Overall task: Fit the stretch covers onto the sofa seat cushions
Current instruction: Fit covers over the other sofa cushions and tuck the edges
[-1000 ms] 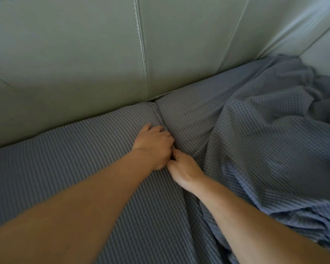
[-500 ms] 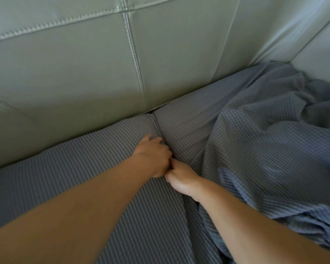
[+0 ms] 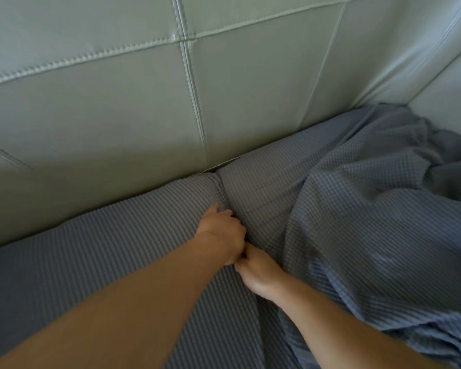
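Hands meet at the seam (image 3: 225,198) between two covered cushions: your left hand (image 3: 222,235) curls into the seam, fingers buried in blue cover (image 3: 117,251), while your right hand (image 3: 256,272) touches it just behind, its grip pinching cloth at the seam. Right of the seam, the second cover (image 3: 357,222) lies loose and rumpled. Beyond the seam rises the grey backrest (image 3: 117,115).
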Tool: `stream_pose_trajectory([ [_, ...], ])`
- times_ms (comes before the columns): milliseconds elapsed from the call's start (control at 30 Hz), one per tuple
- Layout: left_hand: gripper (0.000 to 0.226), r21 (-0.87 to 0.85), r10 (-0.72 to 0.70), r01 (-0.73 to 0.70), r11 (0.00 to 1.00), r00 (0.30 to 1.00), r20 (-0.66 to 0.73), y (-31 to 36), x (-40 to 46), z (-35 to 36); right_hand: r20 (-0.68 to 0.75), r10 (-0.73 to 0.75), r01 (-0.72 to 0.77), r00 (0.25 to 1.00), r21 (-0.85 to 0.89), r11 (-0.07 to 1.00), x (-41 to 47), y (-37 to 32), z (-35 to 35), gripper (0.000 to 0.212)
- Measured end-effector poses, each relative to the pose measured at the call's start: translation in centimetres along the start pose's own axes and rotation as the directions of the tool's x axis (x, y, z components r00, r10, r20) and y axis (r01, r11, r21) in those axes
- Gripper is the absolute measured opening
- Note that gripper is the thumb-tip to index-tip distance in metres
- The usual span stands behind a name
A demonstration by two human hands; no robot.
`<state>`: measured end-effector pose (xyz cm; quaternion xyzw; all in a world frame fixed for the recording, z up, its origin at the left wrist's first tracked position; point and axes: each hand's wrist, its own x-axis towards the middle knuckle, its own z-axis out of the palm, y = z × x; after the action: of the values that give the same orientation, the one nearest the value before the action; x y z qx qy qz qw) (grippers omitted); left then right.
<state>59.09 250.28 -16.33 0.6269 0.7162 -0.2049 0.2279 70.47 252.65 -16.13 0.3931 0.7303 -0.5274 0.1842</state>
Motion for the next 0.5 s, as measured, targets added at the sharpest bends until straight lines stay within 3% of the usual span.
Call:
stream_pose_trajectory([
  [133,0.027,-0.109,-0.01,-0.021,0.994,0.962,-0.271,-1.7,-1.9,-0.6,-0.225,-0.181,0.19,0.957,0.02,0.982,-1.5,-0.4,0.1,0.025],
  [200,0.03,-0.124,-0.084,0.048,0.991,0.948,-0.307,-3.6,-2.1,-0.5,-0.209,-0.273,0.281,0.939,0.011,0.96,-0.8,-1.0,0.5,0.041],
  [333,0.051,-0.113,-0.156,0.139,0.984,0.974,-0.162,-5.9,-0.7,-0.6,-0.133,-0.284,0.281,0.95,-0.043,0.959,2.6,-2.8,1.0,0.061],
  [500,0.052,-0.195,-0.193,0.178,0.965,0.979,-0.06,-6.4,2.3,-0.2,-0.123,-0.16,0.156,0.979,-0.043,0.987,5.6,-2.7,0.3,0.054],
])
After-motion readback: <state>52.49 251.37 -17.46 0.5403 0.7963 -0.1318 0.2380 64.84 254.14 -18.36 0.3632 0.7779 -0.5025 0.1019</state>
